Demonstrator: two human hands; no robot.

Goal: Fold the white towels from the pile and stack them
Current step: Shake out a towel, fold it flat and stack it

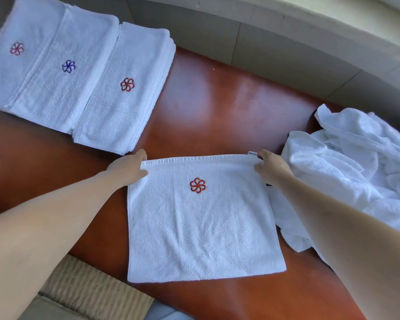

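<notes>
A white towel [201, 222] with a red flower emblem lies flat on the red-brown table [229, 100], folded into a rough square. My left hand [128, 167] pinches its far left corner. My right hand [271, 166] pinches its far right corner, beside a small label. At the back left lie three stacks of folded white towels: one with a red emblem [125, 88], one with a blue emblem [67, 70] and one with a pink emblem [19, 49]. A crumpled pile of unfolded white towels [346, 172] sits at the right.
A grey tiled ledge [275, 42] runs behind the table. At the lower left, off the table's near edge, is a beige ribbed cushion [86, 289].
</notes>
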